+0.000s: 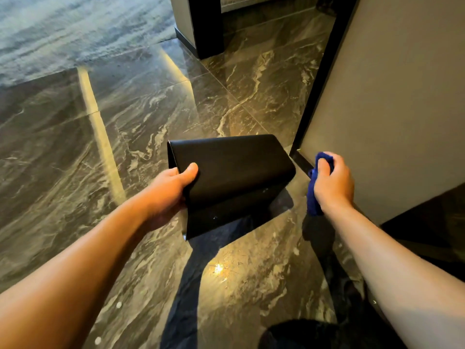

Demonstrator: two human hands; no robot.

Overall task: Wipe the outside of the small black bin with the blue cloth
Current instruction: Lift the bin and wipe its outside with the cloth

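The left hand (pixel 171 190) holds the small black bin (pixel 234 177) tipped on its side above the shiny marble floor (pixel 75 147). Its fingers are wrapped around the bin's open end, with the thumb pressed on the top side. I cannot see the other fingers; they are hidden behind the bin.

The right hand (pixel 332 182) is closed tight around the blue cloth (pixel 314 195). The cloth is bunched up, and one end hangs down below the fingers. It is near the bin's far end but not touching it. A grey wall panel (pixel 390 109) stands just beside the right hand.

The wiping has not begun, I think. To do it well, the cloth should come across to the bin and press flat on the top side. Long strokes from one end to the other would work best. There are small pale specks on the lower side, so that part needs a good rub. The left hand should hold the bin steady and turn it, so every side gets wiped.
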